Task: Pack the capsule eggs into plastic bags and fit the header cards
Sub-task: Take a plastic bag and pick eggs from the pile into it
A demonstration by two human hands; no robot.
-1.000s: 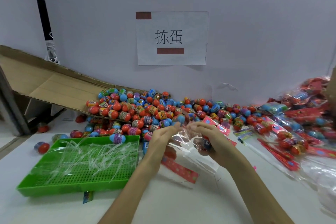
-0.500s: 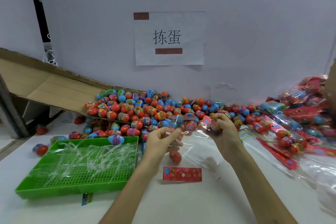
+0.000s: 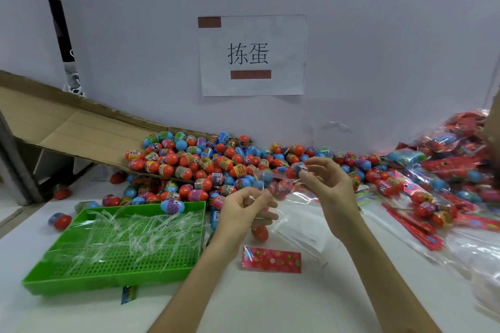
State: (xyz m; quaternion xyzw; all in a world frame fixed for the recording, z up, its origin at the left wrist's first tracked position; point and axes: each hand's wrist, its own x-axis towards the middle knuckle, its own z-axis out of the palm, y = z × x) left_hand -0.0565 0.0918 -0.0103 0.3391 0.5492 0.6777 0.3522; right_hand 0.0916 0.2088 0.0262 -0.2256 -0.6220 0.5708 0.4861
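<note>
Your left hand [image 3: 243, 211] is curled, thumb and forefinger pinching the near end of the plastic bag [image 3: 281, 184]. Your right hand [image 3: 331, 189] pinches the far end between thumb and forefinger, the other fingers loose and spread. The film is thin, clear and glossy and is stretched between the two hands. Its long axis rises from lower left to upper right. It is motion-blurred, so its mouth and contents cannot be told. A red egg [image 3: 259, 233] sits just below your left hand; whether it is bagged or lies on the table [image 3: 270, 305] cannot be told. The header card [image 3: 272, 261] lies flat nearer you, a red rectangle with dots and flowers, long axis left to right. Flat clear bags [image 3: 303, 227] lie under your right wrist. Behind the hands, the capsule eggs [image 3: 205, 165], smooth red and blue with printed bands, are heaped against the wall [image 3: 378, 35] and spill off a cardboard chute [image 3: 67, 127]. To your left is a perforated green tray [image 3: 40, 282] holding clear strips [image 3: 130, 232], one blue egg on its far rim. Packed bags [image 3: 446, 170] are piled to the right. A paper sign [image 3: 251, 57] hangs above.
</note>
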